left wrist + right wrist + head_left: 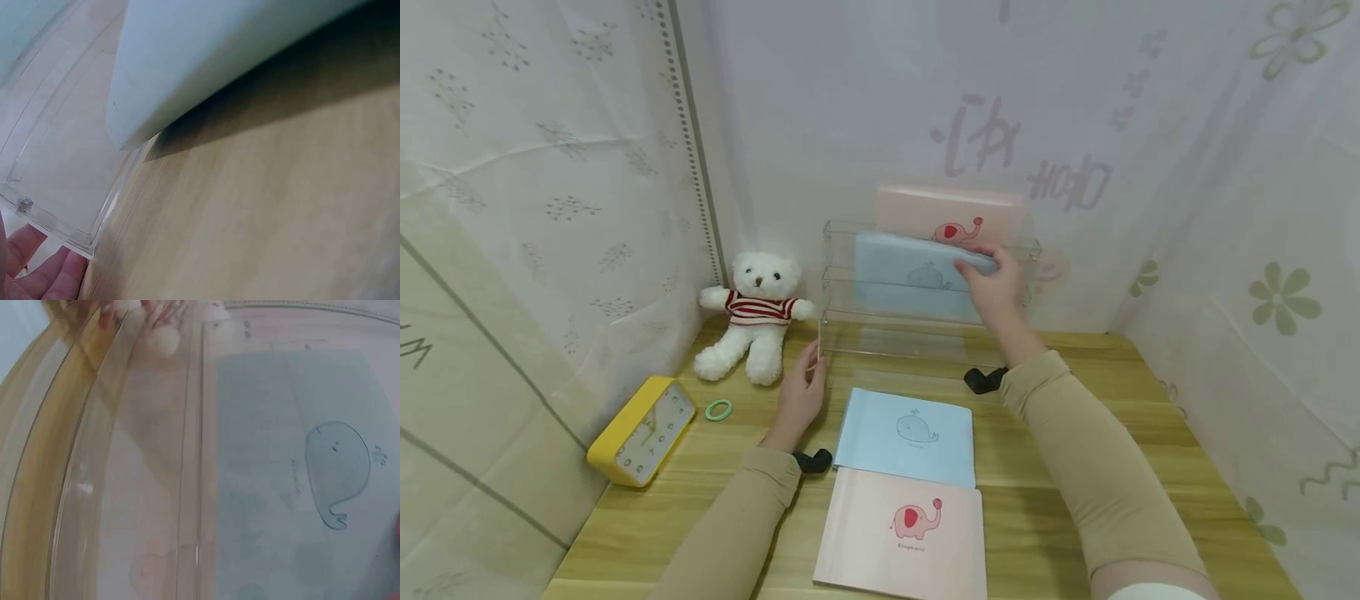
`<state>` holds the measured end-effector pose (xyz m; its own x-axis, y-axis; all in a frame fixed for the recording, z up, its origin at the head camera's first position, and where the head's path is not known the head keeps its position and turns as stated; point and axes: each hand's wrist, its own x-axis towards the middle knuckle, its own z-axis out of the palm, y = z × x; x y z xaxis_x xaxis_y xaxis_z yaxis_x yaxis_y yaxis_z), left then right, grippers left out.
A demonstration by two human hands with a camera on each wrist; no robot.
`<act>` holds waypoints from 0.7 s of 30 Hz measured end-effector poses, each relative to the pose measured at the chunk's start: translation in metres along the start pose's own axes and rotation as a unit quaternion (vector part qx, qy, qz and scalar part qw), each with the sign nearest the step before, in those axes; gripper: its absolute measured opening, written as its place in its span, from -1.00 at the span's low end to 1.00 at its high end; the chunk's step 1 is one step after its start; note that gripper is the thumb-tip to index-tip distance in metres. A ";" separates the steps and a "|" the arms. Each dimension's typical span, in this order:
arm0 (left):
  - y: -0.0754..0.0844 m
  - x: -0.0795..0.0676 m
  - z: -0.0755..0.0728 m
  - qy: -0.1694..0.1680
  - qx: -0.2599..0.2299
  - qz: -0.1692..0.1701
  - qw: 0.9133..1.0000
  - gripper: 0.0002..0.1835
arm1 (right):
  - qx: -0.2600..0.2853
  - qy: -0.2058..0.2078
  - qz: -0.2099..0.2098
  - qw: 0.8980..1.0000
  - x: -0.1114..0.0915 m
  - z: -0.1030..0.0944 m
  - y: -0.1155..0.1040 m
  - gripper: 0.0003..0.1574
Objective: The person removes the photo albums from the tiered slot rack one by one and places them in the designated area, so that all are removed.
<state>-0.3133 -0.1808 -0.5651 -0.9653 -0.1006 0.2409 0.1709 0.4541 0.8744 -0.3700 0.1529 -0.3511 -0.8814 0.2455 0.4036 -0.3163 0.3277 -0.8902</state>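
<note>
A clear tiered rack [842, 332] stands at the back of the table. In its middle tier is a blue whale-print booklet [883, 265]; my right hand [997, 293] pinches its top right corner between thumb and fingers. The whale drawing [340, 465] shows sideways in the right wrist view. Behind it, a pink elephant-print booklet [913, 207] rises from the top tier. My left hand [801, 393] grips the rack's lower left edge, its fingers [59, 275] showing beside the clear panel [69, 150] in the left wrist view.
In front of the rack lie another blue whale booklet [872, 433] and another pink elephant booklet [853, 529], edges meeting. To the left are a white teddy bear [758, 312], a yellow alarm clock [643, 429] and a green ring [718, 410]. Patterned curtains [550, 167] surround the table.
</note>
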 end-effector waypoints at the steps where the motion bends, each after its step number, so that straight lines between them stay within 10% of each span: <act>1: 0.000 0.000 0.000 0.000 0.000 0.002 1.000 -0.43 | 0.007 0.019 0.005 1.000 -0.002 -0.001 -0.002 -0.62; 9: 0.010 -0.004 -0.002 0.007 0.003 0.005 1.000 -0.43 | 0.069 0.161 -0.028 0.984 -0.020 -0.027 -0.023 -0.61; 21: 0.002 -0.002 0.000 0.027 0.012 0.029 0.999 -0.43 | 0.281 0.343 -0.013 0.896 -0.073 -0.097 -0.008 -0.66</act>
<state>-0.3110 -0.1796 -0.5638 -0.9416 -0.1212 0.3142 0.2208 0.4823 0.8477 -0.2689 0.2206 -0.3530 -0.5091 0.8111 0.2880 -0.6301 -0.1233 -0.7667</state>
